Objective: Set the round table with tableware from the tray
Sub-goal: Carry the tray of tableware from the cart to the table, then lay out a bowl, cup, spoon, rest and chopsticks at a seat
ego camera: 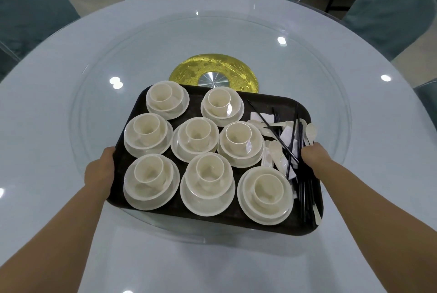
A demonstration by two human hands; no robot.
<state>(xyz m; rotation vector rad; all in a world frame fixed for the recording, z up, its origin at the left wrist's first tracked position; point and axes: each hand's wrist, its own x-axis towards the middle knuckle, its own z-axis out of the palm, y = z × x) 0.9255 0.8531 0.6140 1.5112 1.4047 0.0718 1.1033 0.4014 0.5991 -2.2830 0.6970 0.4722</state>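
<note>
A dark brown tray (132, 112) lies over the near part of the glass turntable (142, 51) on the round table (47, 67). On it stand several cream sets, each a cup in a bowl on a saucer (198, 136). Black chopsticks (305, 188), white spoons (275, 150) and small white rests are heaped at its right side. My left hand (100, 172) grips the tray's left edge. My right hand (314, 157) grips the right edge, fingers curled over the rim beside the chopsticks.
A gold disc with a silver hub (214, 75) marks the turntable's centre, just beyond the tray. Chairs in blue-grey covers (387, 15) ring the table at the left, far side and right. The table has a pale cloth under glass.
</note>
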